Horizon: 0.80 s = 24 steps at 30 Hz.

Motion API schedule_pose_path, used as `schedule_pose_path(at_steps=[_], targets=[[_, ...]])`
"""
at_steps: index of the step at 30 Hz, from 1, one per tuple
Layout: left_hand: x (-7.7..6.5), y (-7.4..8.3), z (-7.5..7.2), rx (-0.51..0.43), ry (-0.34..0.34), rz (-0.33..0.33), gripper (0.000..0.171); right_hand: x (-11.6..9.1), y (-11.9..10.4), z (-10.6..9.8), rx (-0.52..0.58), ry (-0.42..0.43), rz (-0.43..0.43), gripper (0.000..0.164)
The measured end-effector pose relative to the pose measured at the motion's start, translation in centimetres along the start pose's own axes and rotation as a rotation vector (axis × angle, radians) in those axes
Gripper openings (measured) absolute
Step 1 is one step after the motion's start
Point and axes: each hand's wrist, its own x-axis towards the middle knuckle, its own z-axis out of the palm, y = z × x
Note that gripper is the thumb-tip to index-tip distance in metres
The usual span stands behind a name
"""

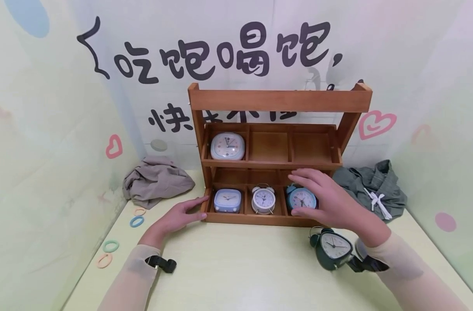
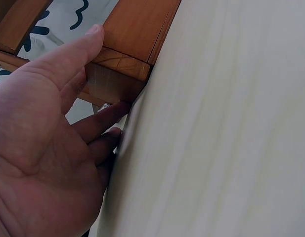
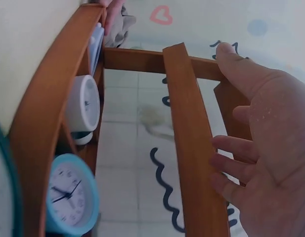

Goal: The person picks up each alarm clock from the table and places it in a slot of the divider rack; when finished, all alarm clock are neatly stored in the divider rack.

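A two-tier brown wooden shelf (image 1: 279, 101) stands against the back wall. My left hand (image 1: 176, 218) grips its lower left corner, with thumb and fingers around the wood in the left wrist view. Over the shelf's right side, my right hand (image 1: 333, 203) is spread with nothing in it, overlapping a teal alarm clock (image 1: 303, 198) in the lower right compartment. A white twin-bell clock (image 1: 263, 199) sits in the lower middle, a blue clock (image 1: 227, 201) in the lower left. The upper left compartment holds a pale rounded clock (image 1: 227, 146).
A dark green alarm clock (image 1: 333, 246) is on the table near my right wrist. Grey-brown cloth (image 1: 156, 181) lies left of the shelf, dark grey cloth (image 1: 376, 188) with a white drawstring to its right. Several coloured rings, including a blue ring (image 1: 137, 221), lie along the left edge.
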Motion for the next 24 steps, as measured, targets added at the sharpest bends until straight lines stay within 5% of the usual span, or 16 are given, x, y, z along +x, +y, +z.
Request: schedule_pose_path(at_steps=[24], targets=[[0.2,-0.4,-0.1,-0.007,0.003,-0.021,0.075,-10.1,3.4,1.0,0.219,-0.311,0.16,0.084]])
